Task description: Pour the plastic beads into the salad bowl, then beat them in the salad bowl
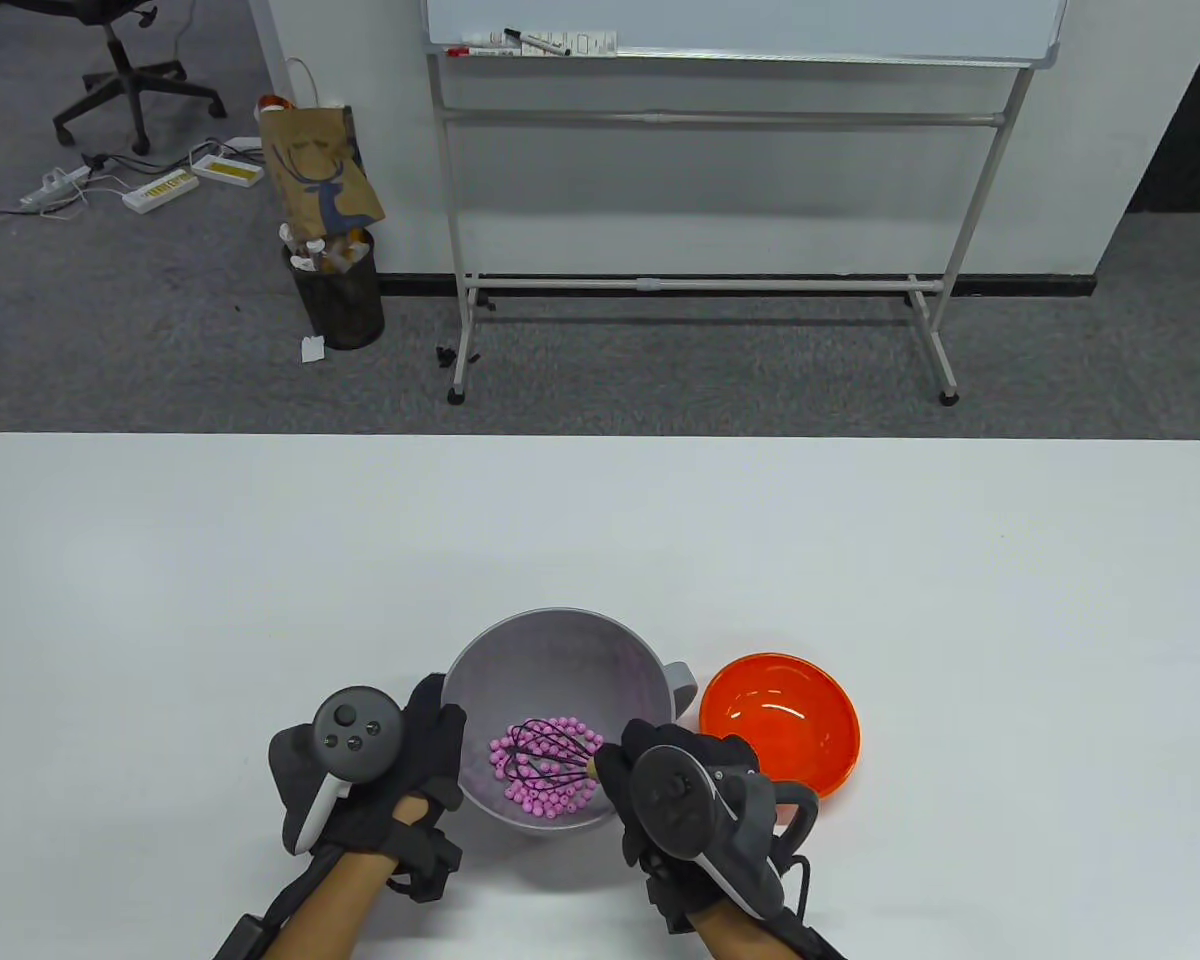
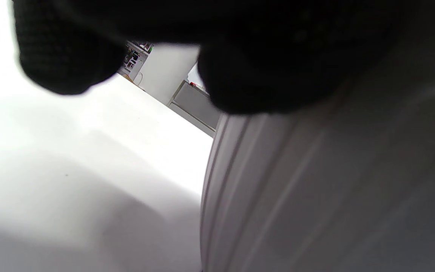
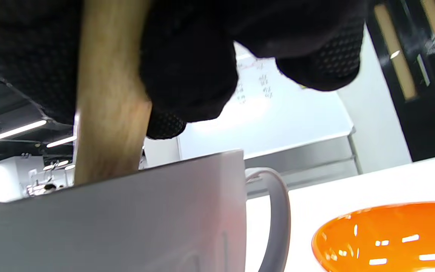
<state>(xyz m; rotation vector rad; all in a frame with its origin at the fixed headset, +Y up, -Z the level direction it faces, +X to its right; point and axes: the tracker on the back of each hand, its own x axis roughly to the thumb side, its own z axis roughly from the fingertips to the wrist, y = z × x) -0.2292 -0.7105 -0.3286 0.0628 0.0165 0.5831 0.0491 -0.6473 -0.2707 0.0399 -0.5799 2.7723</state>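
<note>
A grey salad bowl [image 1: 560, 650] with a handle stands near the table's front edge. Pink plastic beads [image 1: 545, 790] lie in its bottom. A black wire whisk [image 1: 550, 757] with a wooden handle [image 3: 108, 113] sits among the beads. My right hand [image 1: 650, 775] grips the whisk handle at the bowl's right rim. My left hand [image 1: 430, 740] holds the bowl's left wall [image 2: 315, 196], fingers [image 2: 263, 75] against the outside. An orange bowl [image 1: 780, 722] stands empty just right of the grey one, also low right in the right wrist view [image 3: 387, 238].
The white table [image 1: 260, 560] stretches wide behind and to both sides of the bowls. Beyond its far edge are a whiteboard stand [image 1: 720, 285], a wire bin [image 1: 338, 290] with a paper bag and an office chair [image 1: 120, 60] on the carpet.
</note>
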